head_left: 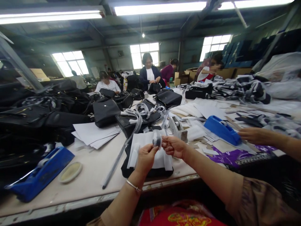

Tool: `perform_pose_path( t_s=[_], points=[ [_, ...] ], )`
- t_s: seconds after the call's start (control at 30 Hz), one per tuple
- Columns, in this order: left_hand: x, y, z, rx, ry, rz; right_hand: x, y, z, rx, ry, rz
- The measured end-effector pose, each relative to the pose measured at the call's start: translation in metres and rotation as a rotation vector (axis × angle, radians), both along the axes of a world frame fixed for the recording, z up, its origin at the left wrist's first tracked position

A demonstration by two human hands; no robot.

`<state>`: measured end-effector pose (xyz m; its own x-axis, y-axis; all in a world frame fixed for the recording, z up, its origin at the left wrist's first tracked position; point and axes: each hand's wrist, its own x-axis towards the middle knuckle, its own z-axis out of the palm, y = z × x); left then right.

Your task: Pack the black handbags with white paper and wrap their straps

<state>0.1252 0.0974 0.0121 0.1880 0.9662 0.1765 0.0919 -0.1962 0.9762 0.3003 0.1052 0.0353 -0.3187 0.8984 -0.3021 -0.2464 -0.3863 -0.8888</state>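
Just above a black bag [162, 172] lying at the table's front edge, my left hand [147, 156] pinches a dark strap [157, 139] wrapped in clear film and bent into a loop. Close beside it on the right, my right hand [173, 147] has its fingers closed at the loop's edge; what they grip is too small to make out. White foam sheet [135, 153] covers the bag's upper side. A long wrapped strap [115, 166] trails from the bags behind down to the left.
Blue tape dispensers stand at left [43, 172] and right [221, 129]. A round pale disc [71, 172], white sheets [95, 133] and black bags [106, 112] lie around. A neighbour's hand [252, 135] reaches in from the right. Several people work across the table.
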Motion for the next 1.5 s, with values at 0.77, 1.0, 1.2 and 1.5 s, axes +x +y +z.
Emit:
perform_pose_path(
  t_s=[0.77,1.0,1.2,1.5],
  points=[
    [-0.015,0.043,0.003,-0.691,-0.352,-0.43,-0.01,0.028,-0.02,0.135,0.112,-0.165],
    [-0.014,0.057,-0.008,-0.765,-0.347,-0.431,-0.011,0.032,-0.024,0.055,0.127,-0.132],
    [-0.009,0.053,-0.014,-0.634,-0.256,-0.29,-0.018,0.032,-0.032,0.166,-0.181,-0.165],
    [-0.013,0.07,0.01,-0.639,-0.316,-0.255,-0.024,0.034,-0.024,0.763,-0.835,-0.121]
  ],
)
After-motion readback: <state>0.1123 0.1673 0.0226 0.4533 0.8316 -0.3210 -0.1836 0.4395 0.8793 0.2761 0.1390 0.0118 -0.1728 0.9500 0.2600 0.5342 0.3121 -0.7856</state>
